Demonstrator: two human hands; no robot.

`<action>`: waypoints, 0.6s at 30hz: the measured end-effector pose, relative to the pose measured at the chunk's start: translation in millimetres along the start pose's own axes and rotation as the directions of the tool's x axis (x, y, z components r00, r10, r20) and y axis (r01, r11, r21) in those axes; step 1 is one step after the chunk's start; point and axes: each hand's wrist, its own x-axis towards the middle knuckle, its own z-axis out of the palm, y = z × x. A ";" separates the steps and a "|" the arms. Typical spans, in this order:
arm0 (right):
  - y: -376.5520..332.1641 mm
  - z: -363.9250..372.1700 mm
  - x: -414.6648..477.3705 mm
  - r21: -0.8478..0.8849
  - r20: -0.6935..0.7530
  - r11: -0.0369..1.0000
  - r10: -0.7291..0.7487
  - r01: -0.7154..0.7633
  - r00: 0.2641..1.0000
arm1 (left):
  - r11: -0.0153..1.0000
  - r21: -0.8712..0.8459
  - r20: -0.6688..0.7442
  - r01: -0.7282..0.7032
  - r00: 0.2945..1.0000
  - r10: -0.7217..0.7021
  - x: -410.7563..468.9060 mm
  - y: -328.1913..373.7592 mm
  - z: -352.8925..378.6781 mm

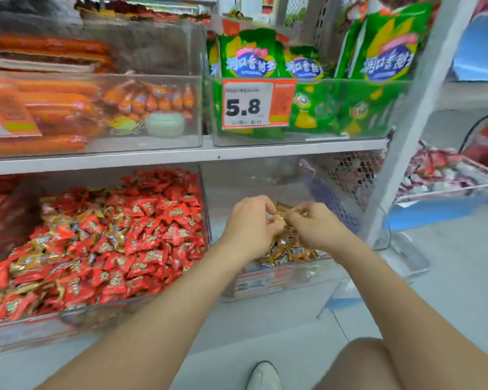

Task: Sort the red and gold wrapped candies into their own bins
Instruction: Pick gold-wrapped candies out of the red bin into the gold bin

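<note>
Head view: both hands are meeting over the right clear bin. The left hand is curling its fingers around gold candies. The right hand, at its three o'clock, is pinching the same cluster. More gold pieces are lying at six o'clock. Red candies, some gold among them, are filling the left bin at nine o'clock.
</note>
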 end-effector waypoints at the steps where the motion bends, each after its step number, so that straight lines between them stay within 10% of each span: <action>1: -1.9 0.1 0.0 0.045 0.029 0.999 0.005 -0.007 1.000 | 0.999 0.000 0.088 0.035 0.996 -0.035 6.3 -2.3 2.3; 4: -7.4 -4.7 0.6 0.110 0.062 0.993 -0.050 0.043 0.997 | 0.998 0.005 0.284 0.068 0.957 -0.066 9.3 -2.0 1.1; 12: -70.3 12.0 -28.3 0.022 0.018 0.960 -0.279 0.279 0.960 | 0.901 0.254 -0.162 -0.351 0.903 0.398 -80.2 -29.7 -80.3; 18: -161.1 72.1 -83.8 0.085 0.161 0.830 -0.558 0.552 0.814 | 0.949 0.304 -0.276 0.090 0.961 -0.003 -137.7 -120.0 -143.8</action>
